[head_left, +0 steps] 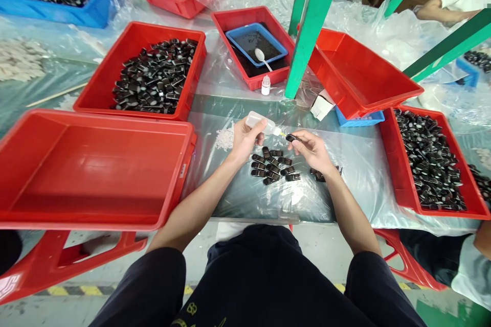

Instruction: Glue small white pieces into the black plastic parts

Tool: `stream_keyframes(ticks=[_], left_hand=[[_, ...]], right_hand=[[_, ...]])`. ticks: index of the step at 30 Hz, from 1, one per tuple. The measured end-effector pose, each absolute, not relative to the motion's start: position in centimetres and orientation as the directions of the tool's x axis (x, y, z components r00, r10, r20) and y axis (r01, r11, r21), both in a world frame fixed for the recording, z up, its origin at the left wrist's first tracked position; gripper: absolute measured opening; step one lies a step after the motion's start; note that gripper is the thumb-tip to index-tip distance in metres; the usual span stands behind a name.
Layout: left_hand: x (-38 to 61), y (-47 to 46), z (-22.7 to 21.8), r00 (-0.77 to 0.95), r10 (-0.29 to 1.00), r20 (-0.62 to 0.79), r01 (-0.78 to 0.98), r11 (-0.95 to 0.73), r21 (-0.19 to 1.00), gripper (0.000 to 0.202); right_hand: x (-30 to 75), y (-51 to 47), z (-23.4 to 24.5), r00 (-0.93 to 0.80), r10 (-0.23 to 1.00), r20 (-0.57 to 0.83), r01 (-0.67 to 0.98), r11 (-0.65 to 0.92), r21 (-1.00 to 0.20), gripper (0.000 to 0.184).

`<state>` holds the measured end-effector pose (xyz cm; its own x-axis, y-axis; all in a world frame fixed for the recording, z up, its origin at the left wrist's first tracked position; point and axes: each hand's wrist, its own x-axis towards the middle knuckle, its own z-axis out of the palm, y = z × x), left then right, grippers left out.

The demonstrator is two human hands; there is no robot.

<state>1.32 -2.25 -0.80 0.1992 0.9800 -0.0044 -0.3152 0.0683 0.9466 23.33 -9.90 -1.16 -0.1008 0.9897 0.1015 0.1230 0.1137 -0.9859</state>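
In my left hand (245, 139) is a white squeeze bottle (261, 122), tilted to the right, its thin yellowish tip close to a small black part. That glossy black piece (292, 138) is pinched between the fingers of my right hand (312, 149); whether the tip touches it I cannot tell. Below the hands, several similar black pieces (272, 166) lie on the plastic-covered table (238, 199). A smaller group of black pieces (317, 174) sits partly behind my right forearm. Small pale bits (225, 138) are heaped left of my left hand.
Red bins of black pieces stand at left (153, 82) and right (429, 158). A bare red bin (95, 173) is at near left, another (368, 71) at far right. Beyond are a small bottle (266, 85), a blue tray (255, 41) with a spoon, and a green post (312, 25).
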Motion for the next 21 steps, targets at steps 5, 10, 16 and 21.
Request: stream_keyframes(ticks=[5, 10, 16, 21], left_hand=[[1.50, -2.34, -0.64, 0.198, 0.980, -0.007, -0.331, 0.073, 0.941, 0.068], [1.52, -2.37, -0.47, 0.198, 0.980, -0.010, -0.345, 0.079, 0.935, 0.069], [1.50, -2.47, -0.20, 0.209, 0.978, -0.009, -0.361, 0.086, 0.928, 0.066], [1.46, -2.57, 0.04, 0.227, 0.974, -0.027, -0.368, 0.111, 0.923, 0.061]], right_hand=[[23.15, -9.94, -1.20, -0.065, 0.991, 0.120, 0.138, 0.128, -0.982, 0.062], [23.09, -10.07, -1.15, -0.054, 0.991, 0.119, 0.176, 0.127, -0.976, 0.068], [23.11, -10.24, -1.12, 0.009, 0.978, 0.211, 0.226, 0.203, -0.953, 0.054], [23.14, -10.31, -1.13, 0.029, 0.976, 0.217, 0.242, 0.204, -0.949, 0.049]])
